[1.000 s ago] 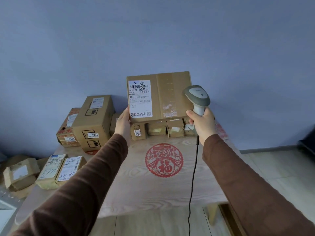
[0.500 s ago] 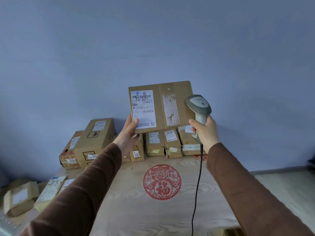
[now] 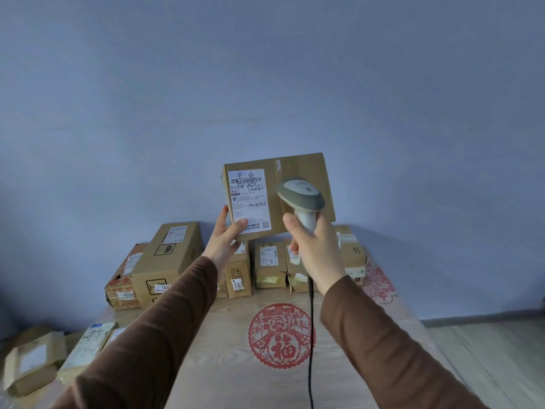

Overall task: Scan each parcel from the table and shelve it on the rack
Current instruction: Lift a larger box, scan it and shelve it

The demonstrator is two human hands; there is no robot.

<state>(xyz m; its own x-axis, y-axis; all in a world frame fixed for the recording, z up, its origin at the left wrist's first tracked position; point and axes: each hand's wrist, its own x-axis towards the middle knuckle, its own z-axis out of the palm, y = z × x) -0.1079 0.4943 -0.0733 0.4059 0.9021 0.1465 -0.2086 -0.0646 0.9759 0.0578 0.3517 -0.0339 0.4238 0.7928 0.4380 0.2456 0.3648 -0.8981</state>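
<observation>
Holding: the left hand grips the lower left corner of a flat cardboard parcel, thumb on the front, and keeps it raised in front of the blue wall, above the table.
Parcel face: a white shipping label with barcodes and black handwriting is turned to the camera.
Right hand: the right hand is curled around the handle of a grey barcode scanner; the scanner head is in front of the right half of the parcel.
Cable: a black cable hangs from the scanner handle down over the table.
Table: the wooden table has a round red paper-cut emblem on its top.
Other parcels: a row of small boxes stands at the far edge, near the wall; a bigger carton lies at the left of them.
Left edge: more packages lie low at the left, partly hidden by the brown sleeve.
</observation>
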